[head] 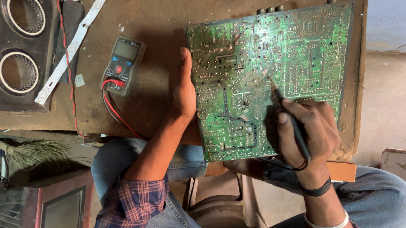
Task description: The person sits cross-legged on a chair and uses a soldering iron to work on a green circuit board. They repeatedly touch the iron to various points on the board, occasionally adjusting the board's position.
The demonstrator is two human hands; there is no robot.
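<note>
Head view: right hand (pixel 310 131) presses probe (pixel 291 121) onto circuit board (pixel 267 60).

Green circuit board (pixel 265 75) shows a glossy lacquered face, speckled with dull silvery solder dots. The probe (pixel 293 123) looks like matt black plastic with a thin metal tip. Worn brown table (pixel 174 16) reads rough and dusty, matt all over. The meter (pixel 122 65) has a dark rubbery plastic shell. Bracelet (pixel 327 225): shiny smooth metal. Checked cloth sleeves, soft denim jeans.
</note>
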